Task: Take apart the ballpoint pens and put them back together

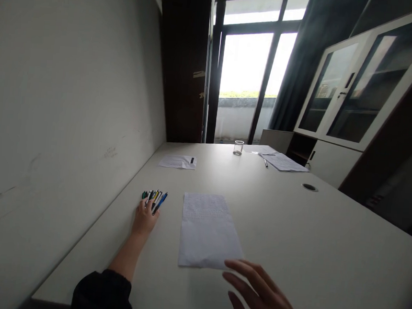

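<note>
My left hand [146, 216] rests over a bunch of pens [158, 198] on the left part of the white table, its fingers on and around them; the pens' tips point away from me. Right of it lies a sheet of paper [206, 231] with lines of writing on its upper part. Near the sheet's lower right corner is my right hand [258, 294], with its fingers spread and nothing held.
On the white table [328, 242], a paper with a black mark [178, 161] lies far left. At the back are a glass [238, 147], stacked papers [284, 162] and a pen [266, 163]. A round cable hole [310, 187] is at right; a wall [68, 113] borders the left.
</note>
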`<state>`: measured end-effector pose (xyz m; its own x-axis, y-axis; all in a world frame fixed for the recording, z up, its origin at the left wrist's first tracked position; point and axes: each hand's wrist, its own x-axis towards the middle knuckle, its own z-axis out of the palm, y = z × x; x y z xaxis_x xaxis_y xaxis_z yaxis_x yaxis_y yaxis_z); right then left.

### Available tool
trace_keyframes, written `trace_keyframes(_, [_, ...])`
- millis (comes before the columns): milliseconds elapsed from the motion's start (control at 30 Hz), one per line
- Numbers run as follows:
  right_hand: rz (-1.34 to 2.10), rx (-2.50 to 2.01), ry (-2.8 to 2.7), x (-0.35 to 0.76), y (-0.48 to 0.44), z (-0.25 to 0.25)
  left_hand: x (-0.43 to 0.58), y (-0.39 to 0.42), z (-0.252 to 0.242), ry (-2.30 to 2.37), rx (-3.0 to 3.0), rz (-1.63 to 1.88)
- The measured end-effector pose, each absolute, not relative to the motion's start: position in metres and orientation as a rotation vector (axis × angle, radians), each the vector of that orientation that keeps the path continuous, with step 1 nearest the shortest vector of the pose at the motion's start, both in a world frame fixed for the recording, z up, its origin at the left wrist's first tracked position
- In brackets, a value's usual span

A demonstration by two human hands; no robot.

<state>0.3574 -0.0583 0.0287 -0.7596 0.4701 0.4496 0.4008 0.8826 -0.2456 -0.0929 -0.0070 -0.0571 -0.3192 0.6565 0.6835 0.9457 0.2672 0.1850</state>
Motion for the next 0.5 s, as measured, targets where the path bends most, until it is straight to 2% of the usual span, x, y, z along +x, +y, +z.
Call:
trace_keyframes(267, [0.236,-0.726,-2.628,0.365,-0.02,-0.006,-0.097,-0.016,-0.056,-2.102,-1.475,-0.765])
trace_keyframes(500, [0.26,-0.768,-2.624,0.359,-0.021,-0.005,-0.111,-0.02,-0.053,-2.038,-1.595,-0.743])
